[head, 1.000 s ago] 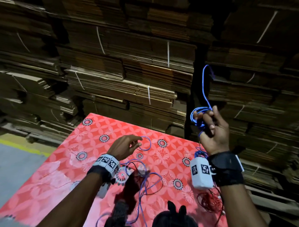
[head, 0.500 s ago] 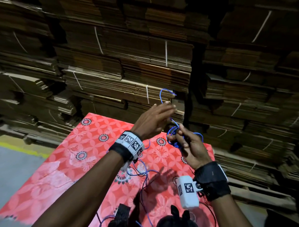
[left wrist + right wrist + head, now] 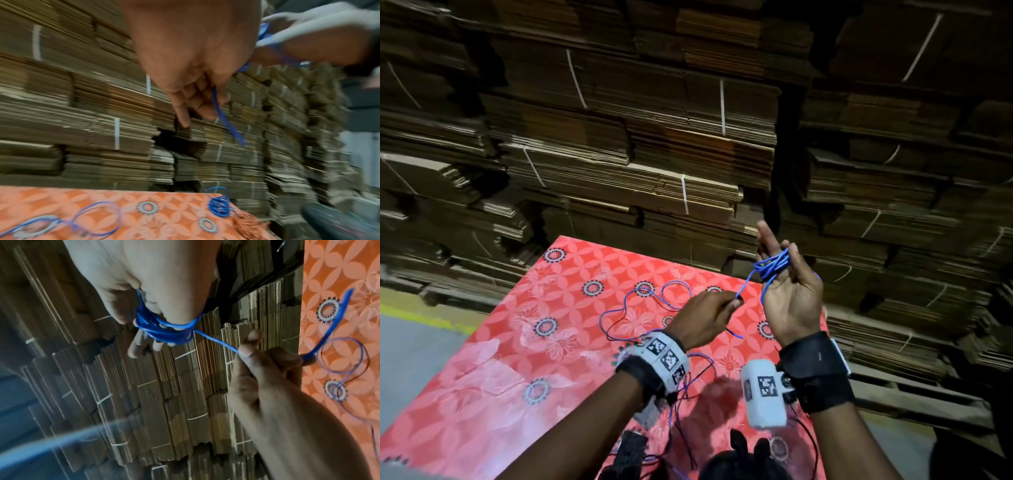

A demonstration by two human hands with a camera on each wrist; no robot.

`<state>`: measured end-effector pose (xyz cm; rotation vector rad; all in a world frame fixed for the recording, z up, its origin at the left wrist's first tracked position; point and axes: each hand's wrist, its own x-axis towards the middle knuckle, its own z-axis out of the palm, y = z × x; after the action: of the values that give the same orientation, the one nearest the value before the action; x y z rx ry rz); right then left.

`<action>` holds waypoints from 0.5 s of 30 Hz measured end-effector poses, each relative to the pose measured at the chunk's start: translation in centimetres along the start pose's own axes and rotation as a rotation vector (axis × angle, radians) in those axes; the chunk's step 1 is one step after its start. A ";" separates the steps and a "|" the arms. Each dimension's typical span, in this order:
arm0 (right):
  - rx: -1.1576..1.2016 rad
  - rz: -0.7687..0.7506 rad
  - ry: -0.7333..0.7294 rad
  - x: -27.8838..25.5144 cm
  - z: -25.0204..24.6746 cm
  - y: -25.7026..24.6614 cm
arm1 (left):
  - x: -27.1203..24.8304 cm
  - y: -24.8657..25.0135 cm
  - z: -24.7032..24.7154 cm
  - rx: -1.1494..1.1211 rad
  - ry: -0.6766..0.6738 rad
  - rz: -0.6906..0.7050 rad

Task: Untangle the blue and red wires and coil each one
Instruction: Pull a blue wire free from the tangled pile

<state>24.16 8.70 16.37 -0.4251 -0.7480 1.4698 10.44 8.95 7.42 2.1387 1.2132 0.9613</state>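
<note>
The blue wire [image 3: 774, 265] is wound in several turns round the fingers of my raised right hand [image 3: 777, 253], palm toward me. In the right wrist view the coil [image 3: 164, 331] sits across those fingers, with the thumb against its side. A short taut strand runs from the coil to my left hand [image 3: 732, 303], which pinches it between thumb and forefinger [image 3: 244, 352]. The rest of the blue wire [image 3: 643, 301] lies in loose loops on the red cloth [image 3: 517, 342]. A reddish wire tangle [image 3: 248, 222] lies near a small blue bundle [image 3: 219, 207] at the cloth's edge.
Tall stacks of flattened cardboard [image 3: 654, 154] tied with white straps rise right behind the cloth and to the right. Grey floor [image 3: 407, 359] shows at the left. Thin dark cables run from the wrist cameras across the near part of the cloth.
My left hand has dropped from above the right hand to its lower left, drawing the blue strand down. My right hand has risen and turned its palm toward me.
</note>
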 end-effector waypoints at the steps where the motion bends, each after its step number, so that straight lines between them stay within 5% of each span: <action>1: -0.145 -0.017 -0.003 0.0 -0.5 0.4 | 0.0 0.5 0.4 0.050 -0.011 0.003; 8: -1.135 0.093 -0.095 0.2 -5.0 2.2 | -0.2 1.7 0.5 0.226 -0.013 -0.011; 12: -1.317 0.206 -0.123 -0.5 -5.7 2.2 | -0.2 2.9 -0.7 0.151 -0.052 -0.116; 15: -1.373 0.264 -0.112 -0.5 -6.9 2.9 | 0.3 3.3 -1.4 -0.231 0.010 -0.341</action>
<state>26.81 9.74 9.40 -1.5114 -1.7979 1.0070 11.18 7.71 10.73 1.6834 1.3449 0.9108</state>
